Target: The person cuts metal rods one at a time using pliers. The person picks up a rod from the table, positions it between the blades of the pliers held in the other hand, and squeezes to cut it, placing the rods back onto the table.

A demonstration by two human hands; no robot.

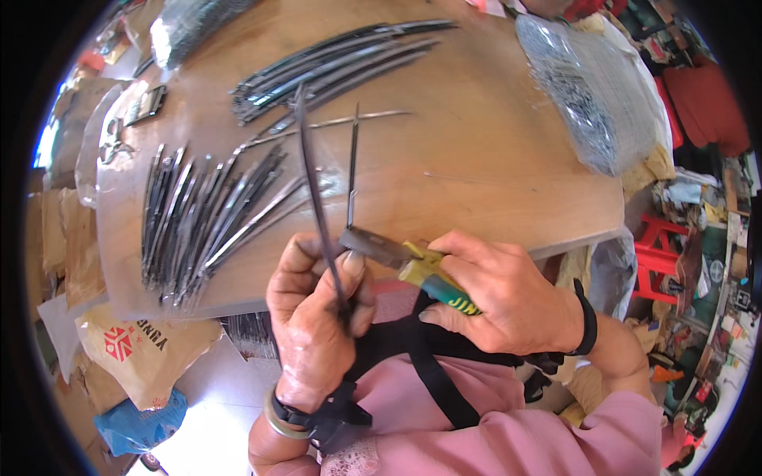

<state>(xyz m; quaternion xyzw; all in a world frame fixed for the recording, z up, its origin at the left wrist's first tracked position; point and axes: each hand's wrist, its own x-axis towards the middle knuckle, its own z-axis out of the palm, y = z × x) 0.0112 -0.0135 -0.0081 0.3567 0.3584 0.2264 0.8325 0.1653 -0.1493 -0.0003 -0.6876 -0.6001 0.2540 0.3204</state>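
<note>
My left hand (309,325) is closed around a long thin dark strip (314,186), which stands up from the fingers and is blurred along its length. In my right hand (512,297) is a pair of pliers (389,251) with yellow and green handles. The jaws reach to my left thumb and fingertips; whether they bite on anything, I cannot tell. Just beyond the jaws, a thin dark rod (354,163) points away from me. A fanned pile of dark metal-looking strips (190,230) lies on the left, and another bundle of strips (317,75) farther back.
The wooden table (500,151) has its near edge just before my body. Plastic-wrapped bundles (595,87) lie at the far right, another wrapped bundle (190,32) at the far left. Scissors (115,143) and a small dark case (148,105) sit at the left edge. A red stool (657,258) stands right.
</note>
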